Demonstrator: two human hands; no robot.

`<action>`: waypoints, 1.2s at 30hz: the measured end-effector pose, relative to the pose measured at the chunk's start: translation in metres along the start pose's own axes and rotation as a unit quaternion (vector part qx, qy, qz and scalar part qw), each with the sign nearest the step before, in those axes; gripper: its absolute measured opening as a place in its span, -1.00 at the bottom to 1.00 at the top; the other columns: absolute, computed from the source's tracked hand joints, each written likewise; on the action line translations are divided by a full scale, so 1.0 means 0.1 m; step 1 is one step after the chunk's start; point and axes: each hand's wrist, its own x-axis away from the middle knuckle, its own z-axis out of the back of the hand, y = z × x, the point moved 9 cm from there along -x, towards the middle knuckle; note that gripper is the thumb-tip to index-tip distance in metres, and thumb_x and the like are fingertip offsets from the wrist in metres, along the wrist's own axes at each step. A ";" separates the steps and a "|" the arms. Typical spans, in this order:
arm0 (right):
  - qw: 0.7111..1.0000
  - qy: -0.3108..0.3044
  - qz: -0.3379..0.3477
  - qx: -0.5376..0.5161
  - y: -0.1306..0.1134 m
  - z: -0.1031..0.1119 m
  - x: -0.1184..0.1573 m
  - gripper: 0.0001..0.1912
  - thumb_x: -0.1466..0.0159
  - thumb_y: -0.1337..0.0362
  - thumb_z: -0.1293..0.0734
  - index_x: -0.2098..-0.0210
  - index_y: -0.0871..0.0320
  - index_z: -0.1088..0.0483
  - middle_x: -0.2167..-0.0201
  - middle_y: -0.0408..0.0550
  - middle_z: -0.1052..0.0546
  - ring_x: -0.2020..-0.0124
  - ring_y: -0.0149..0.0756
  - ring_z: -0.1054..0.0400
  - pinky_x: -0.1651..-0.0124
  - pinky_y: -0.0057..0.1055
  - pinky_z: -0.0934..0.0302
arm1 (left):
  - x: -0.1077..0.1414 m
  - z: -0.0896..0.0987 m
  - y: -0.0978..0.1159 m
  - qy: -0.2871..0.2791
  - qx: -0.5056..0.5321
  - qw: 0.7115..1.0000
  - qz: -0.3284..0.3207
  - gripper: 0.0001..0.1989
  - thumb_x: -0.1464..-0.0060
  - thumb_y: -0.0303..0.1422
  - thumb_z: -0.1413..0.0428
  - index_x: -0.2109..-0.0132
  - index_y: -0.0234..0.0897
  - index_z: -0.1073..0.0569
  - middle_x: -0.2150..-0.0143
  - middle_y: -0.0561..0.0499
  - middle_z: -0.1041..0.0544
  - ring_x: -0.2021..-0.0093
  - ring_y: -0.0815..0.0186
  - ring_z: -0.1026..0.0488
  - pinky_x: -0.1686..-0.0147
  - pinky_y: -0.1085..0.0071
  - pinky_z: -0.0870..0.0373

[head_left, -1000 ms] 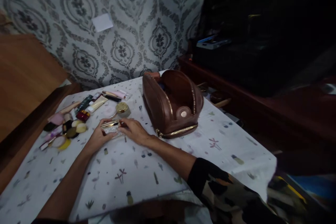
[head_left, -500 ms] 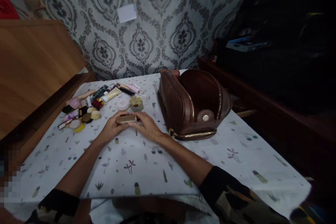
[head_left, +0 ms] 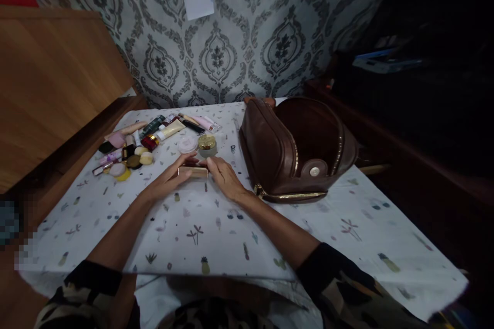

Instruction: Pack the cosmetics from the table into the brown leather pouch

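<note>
- Holding the case at its left end — the left hand, thumb on the near edge, fingers behind.
- Closed on its right end: the right hand.
- Case: above the table, just near of the jar; long axis left to right — a long narrow edge facing near.
- Right: the bag, gaping open.
- Far left: clustered cosmetics.

Counter: before you, under a white printed cloth
Left: your scattered cosmetics
Middle: gold-lidded jar beside pale round case
Right: open brown bag
</note>
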 end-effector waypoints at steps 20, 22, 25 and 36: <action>0.997 -0.032 -0.013 0.076 0.07 -0.10 0.01 -0.29 -0.48 -0.12 0.15 0.26 0.20 -0.43 0.33 0.05 -0.53 0.23 -0.20 -0.37 0.07 -0.29 -0.19 | -0.01 -0.12 -0.14 -0.071 -0.032 0.997 0.015 -0.12 0.01 -0.16 -0.34 -0.37 -0.15 -0.13 -0.26 -0.20 -0.38 -0.28 0.00 -0.33 -0.26 0.00 -0.26; 0.997 -0.028 -0.013 0.074 0.07 -0.09 0.01 -0.30 -0.48 -0.12 0.13 0.27 0.20 -0.43 0.33 0.06 -0.53 0.24 -0.19 -0.37 0.08 -0.28 -0.19 | -0.02 -0.16 -0.11 -0.066 -0.016 0.998 -0.003 -0.11 0.01 -0.16 -0.34 -0.38 -0.15 -0.11 -0.31 -0.22 -0.32 -0.32 -0.03 -0.29 -0.28 -0.03 -0.24; 0.997 -0.028 -0.015 0.072 0.07 -0.08 0.03 -0.32 -0.47 -0.13 0.11 0.25 0.19 -0.44 0.31 0.06 -0.53 0.22 -0.19 -0.37 0.08 -0.29 -0.19 | -0.02 -0.24 -0.06 -0.070 -0.005 0.997 -0.036 -0.09 -0.02 -0.16 -0.32 -0.41 -0.17 -0.06 -0.41 -0.25 -0.17 -0.39 -0.04 -0.17 -0.34 -0.03 -0.15; 0.997 -0.014 -0.075 0.013 0.18 0.08 0.13 -0.33 -0.47 -0.14 0.06 0.19 0.19 -0.48 0.22 0.07 -0.59 0.14 -0.18 -0.44 0.02 -0.28 -0.24 | 0.02 -0.22 0.10 0.062 -0.277 0.959 0.016 -0.07 0.01 0.12 -0.24 -0.38 -0.19 -0.13 -0.13 -0.22 -0.34 -0.13 -0.15 -0.34 -0.07 -0.01 -0.35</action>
